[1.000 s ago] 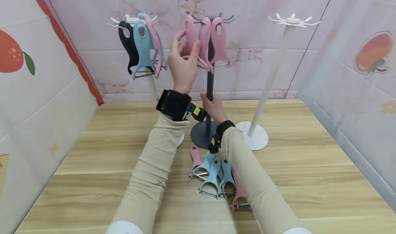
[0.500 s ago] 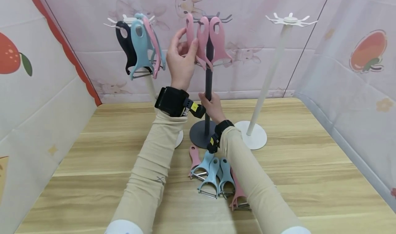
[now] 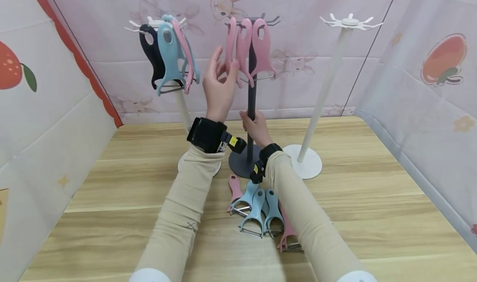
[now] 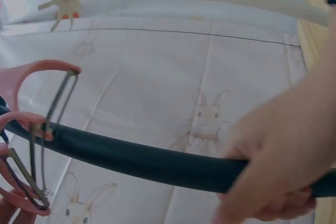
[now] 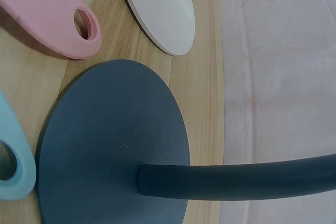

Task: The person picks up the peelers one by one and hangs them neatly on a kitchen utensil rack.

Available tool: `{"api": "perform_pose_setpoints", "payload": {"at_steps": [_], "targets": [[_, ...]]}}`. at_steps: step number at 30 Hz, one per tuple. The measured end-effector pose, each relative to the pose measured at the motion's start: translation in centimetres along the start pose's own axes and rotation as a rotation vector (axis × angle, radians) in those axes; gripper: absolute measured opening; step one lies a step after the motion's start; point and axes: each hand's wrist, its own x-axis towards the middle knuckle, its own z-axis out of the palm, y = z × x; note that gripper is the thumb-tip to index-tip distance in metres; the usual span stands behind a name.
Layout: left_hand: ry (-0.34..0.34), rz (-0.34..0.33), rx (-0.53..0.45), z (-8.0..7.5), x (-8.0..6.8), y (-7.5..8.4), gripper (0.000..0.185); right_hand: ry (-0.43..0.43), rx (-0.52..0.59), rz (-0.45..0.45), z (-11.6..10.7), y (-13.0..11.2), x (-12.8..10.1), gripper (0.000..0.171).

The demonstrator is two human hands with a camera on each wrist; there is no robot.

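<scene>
Three pink peelers point(image 3: 247, 46) hang on the dark stand point(image 3: 251, 108), centre far. Our right hand point(image 3: 255, 126) grasps its pole; our left hand point(image 3: 220, 83), released, hovers beside them. We steady the pole firmly.

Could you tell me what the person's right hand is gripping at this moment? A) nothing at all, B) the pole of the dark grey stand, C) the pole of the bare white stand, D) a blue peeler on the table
B: the right hand is wrapped round the dark grey stand's pole, low down above its base.
</scene>
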Motion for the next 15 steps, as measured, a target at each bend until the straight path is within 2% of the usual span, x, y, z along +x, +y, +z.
{"api": "perform_pose_setpoints", "payload": {"at_steps": [5, 11, 12, 15], "targets": [[-0.029, -0.043, 0.030, -0.7, -2.0, -1.7, 0.061, 0.008, -0.012, 0.030, 0.0, 0.1, -0.1, 0.026], [-0.048, -0.100, 0.099, -2.0, -3.9, -6.7, 0.059, 0.023, 0.012, 0.054, 0.0, 0.0, 0.0, 0.025], [-0.052, -0.097, 0.094, -2.3, -3.9, -8.8, 0.062, 0.024, 0.019, 0.055, 0.1, 0.0, 0.0, 0.024], [-0.077, -0.151, 0.152, -3.2, -5.1, -10.4, 0.057, 0.024, 0.028, 0.060, 0.1, -0.1, 0.0, 0.024]]}}
